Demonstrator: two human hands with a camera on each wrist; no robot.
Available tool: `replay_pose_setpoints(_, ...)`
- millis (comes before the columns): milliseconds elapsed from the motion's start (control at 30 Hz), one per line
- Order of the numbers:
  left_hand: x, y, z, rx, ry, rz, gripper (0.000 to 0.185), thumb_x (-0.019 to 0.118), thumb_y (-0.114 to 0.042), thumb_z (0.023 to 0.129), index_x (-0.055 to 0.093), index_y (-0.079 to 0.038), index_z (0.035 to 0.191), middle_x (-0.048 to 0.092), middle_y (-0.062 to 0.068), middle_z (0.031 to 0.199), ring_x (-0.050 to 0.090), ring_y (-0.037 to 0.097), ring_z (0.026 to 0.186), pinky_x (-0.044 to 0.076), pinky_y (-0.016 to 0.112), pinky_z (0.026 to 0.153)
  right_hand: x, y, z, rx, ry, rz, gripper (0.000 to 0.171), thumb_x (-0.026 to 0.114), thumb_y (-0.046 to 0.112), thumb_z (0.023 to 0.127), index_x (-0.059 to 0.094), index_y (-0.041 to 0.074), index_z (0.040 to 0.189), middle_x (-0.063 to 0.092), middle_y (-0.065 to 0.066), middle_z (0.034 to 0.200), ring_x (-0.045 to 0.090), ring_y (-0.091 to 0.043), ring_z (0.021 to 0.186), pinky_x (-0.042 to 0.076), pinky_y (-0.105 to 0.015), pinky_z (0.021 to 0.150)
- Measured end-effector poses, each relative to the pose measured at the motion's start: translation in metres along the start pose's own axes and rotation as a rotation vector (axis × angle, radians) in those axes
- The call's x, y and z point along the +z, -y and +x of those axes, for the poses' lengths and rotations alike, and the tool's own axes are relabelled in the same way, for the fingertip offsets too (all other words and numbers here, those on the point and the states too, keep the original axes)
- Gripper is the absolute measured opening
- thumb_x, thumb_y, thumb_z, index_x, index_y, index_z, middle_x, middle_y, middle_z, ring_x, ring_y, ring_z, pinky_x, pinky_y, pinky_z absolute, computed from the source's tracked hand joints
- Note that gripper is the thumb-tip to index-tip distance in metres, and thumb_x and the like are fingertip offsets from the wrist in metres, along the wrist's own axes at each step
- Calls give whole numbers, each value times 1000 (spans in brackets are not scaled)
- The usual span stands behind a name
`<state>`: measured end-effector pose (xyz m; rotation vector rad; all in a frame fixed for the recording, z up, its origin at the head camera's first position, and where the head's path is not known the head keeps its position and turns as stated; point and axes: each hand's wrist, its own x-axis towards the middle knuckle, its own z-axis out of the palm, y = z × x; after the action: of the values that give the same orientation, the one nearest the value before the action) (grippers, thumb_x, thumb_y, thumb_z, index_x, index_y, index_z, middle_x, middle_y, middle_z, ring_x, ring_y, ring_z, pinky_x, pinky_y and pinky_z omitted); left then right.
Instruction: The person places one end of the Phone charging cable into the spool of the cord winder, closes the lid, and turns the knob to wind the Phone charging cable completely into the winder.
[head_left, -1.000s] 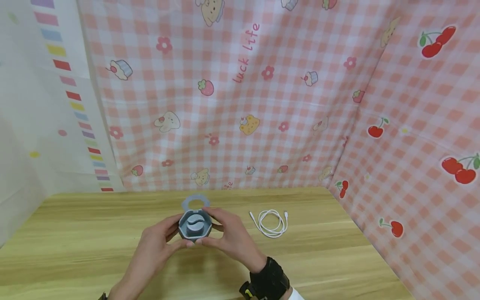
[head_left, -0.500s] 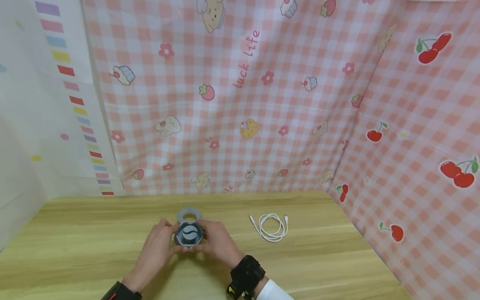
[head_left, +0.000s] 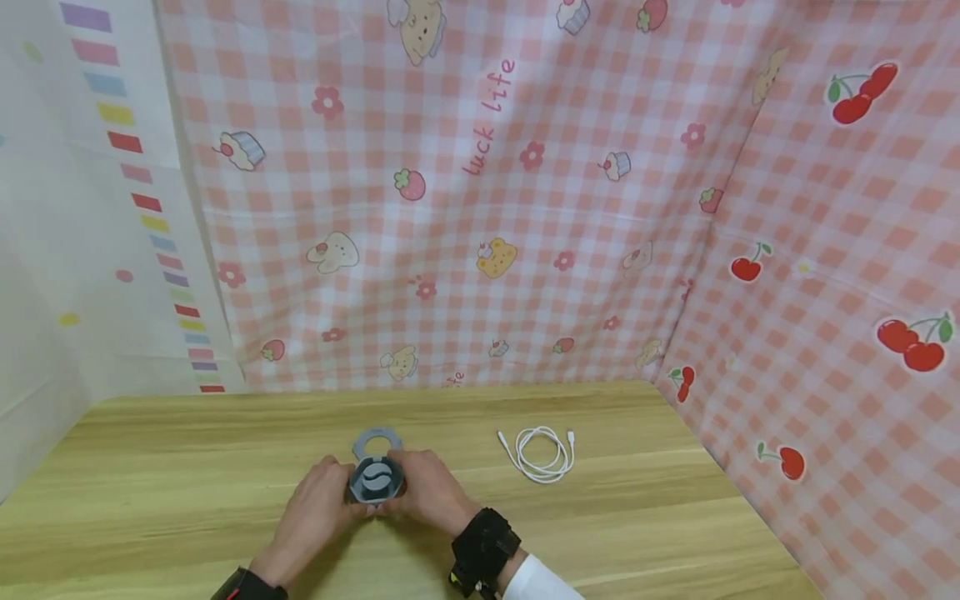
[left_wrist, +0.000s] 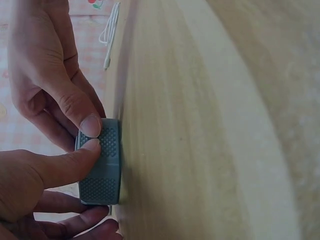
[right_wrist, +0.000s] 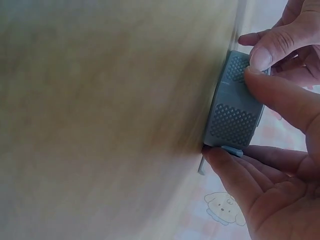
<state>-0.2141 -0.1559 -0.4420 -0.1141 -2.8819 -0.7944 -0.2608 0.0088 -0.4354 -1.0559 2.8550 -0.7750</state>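
Observation:
Both hands hold a grey hexagonal case (head_left: 377, 492) low at the wooden table, open side up. Inside it stands a round core with an S-shaped groove. Its hinged ring-shaped lid (head_left: 358, 444) is folded back on the far side. My left hand (head_left: 318, 500) grips the left side and my right hand (head_left: 435, 492) the right. Both thumbs press the dotted near wall (left_wrist: 97, 187), their tips close together, in the left wrist view. In the right wrist view, fingers of the right hand (right_wrist: 285, 185) curl behind the case, which looks to be touching the tabletop.
A coiled white cable (head_left: 546, 478) with a plug at each end lies on the table (head_left: 637, 517), right of the hands. Pink checked cloth (head_left: 450, 208) hangs behind the table and along its right side. A white cloth panel (head_left: 52, 250) stands at the left.
Both hands have lowered the grey case to the table, slightly leftward and away from the head camera. The lid stays folded back. The cable lies where it was.

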Motion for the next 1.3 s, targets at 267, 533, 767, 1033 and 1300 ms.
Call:
replay_pose_setpoints(267,-3,-9,-8,85,-100,85,74,87,-23,67,54,11,123,53,24,114,55,37,102,54,43,73,-6,-3,-8,-24,22,-2,56,84,25,73,59,8,120,69,-1,109,63,-8,99,49,-19,85)
replay_pose_setpoints(533,3,-60,-2,214,-161,-7,47,72,-23,86,61,8,119,61,19,117,65,29,95,56,37,75,-37,-33,-44,31,-74,-74,63,68,32,89,45,1,139,59,-13,131,57,-26,121,49,-36,99)
replay_pose_setpoints(767,29,-100,23,159,-37,-33,26,69,-22,88,68,2,96,69,10,82,62,17,66,48,28,54,-63,-65,-66,113,-279,-107,44,66,22,91,55,-2,126,66,-16,112,65,-28,102,54,-39,82)
replay_pose_setpoints(1033,68,-117,61,88,-29,-25,37,67,-23,88,50,-8,59,39,-1,54,39,14,48,28,27,43,-84,-110,-72,407,-497,-229,28,67,18,85,65,-2,103,68,-15,91,65,-28,82,52,-40,66)
replay_pose_setpoints(1300,99,-134,89,-28,-64,-14,36,66,-28,88,59,-7,59,66,13,68,65,30,63,48,43,49,-95,-145,-77,747,-388,-259,24,64,23,85,61,1,79,61,-18,84,63,-35,75,49,-46,58)
